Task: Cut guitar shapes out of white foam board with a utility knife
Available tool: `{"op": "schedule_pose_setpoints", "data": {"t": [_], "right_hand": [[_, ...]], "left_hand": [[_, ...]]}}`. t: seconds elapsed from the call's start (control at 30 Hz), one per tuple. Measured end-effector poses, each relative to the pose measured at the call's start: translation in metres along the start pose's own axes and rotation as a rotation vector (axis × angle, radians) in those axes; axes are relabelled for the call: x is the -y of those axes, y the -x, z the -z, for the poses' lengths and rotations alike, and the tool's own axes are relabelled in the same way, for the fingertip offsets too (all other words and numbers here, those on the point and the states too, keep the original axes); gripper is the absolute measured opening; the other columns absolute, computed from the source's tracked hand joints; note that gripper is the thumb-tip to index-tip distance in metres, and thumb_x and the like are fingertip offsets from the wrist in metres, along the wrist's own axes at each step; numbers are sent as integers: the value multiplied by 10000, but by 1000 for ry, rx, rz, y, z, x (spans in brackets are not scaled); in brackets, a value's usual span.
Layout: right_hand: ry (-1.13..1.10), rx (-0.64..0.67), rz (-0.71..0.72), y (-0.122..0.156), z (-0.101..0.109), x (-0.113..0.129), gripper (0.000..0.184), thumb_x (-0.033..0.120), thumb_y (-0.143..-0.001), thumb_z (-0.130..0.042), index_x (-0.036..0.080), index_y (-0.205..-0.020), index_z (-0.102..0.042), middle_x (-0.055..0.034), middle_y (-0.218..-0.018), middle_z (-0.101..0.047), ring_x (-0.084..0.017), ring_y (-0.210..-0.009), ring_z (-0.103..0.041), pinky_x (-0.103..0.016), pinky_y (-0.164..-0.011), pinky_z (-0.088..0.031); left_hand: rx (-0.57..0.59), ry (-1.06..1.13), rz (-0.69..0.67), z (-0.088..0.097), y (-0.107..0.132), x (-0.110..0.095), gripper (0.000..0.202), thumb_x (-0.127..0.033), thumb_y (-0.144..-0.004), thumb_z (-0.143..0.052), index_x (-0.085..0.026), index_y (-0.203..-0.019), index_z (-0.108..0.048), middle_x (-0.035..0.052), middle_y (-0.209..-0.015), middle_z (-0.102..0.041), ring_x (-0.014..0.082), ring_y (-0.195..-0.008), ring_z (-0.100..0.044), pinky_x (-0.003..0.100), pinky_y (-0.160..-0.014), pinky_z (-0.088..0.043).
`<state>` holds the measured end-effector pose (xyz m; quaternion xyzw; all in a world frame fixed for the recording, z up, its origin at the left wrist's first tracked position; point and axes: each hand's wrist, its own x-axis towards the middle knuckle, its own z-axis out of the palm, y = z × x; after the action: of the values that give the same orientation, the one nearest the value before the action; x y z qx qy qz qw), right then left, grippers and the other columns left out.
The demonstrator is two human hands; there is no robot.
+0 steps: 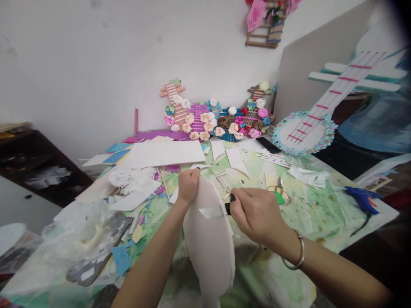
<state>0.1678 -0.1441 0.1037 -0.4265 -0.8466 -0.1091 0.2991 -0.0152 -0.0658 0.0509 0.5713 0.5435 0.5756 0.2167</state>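
Note:
My left hand (188,187) grips the upper edge of a white foam board cutout (208,252), rounded and narrowing toward me like a lute body. The board is tilted up over the near side of the table. In my right hand (257,212) is a utility knife (212,212), fingers wrapped round its handle. Its wide blade lies across the board's right edge, pointing left over the face. A green piece beyond my right hand may be the handle's end; I cannot tell. Small scissors (280,188) lie just past that hand.
Decorated paper-flower lutes (199,119) lean on the back wall. A larger white lute (308,124) stands at right, near a blue glue gun (362,199). White sheets (163,153), shredded paper (133,179) and a plastic bag (80,231) cover the left side.

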Motion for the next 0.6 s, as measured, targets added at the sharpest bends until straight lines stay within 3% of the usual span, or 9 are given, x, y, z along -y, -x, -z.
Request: {"op": "schedule_pose_setpoints", "data": {"t": [0.2, 0.6], "right_hand": [[-12, -4, 1, -3, -2, 5, 309, 243, -823, -362, 157, -546, -467, 7, -478, -403, -89, -476, -274, -265, -509, -151], [-60, 122, -114, -3, -6, -11, 303, 250, -833, -351, 157, -558, -438, 15, -487, -428, -78, -471, -335, -255, -512, -147]], "left_hand": [[56, 94, -33, 5, -1, 1, 323, -253, -722, -386, -212, -440, -235, -35, -476, -188, 113, -496, -195, 289, -494, -180], [75, 149, -20, 5, -3, 7, 327, -286, -717, -394, -207, -464, -201, -38, -498, -167, 98, -499, -180, 276, -491, -173]]}}
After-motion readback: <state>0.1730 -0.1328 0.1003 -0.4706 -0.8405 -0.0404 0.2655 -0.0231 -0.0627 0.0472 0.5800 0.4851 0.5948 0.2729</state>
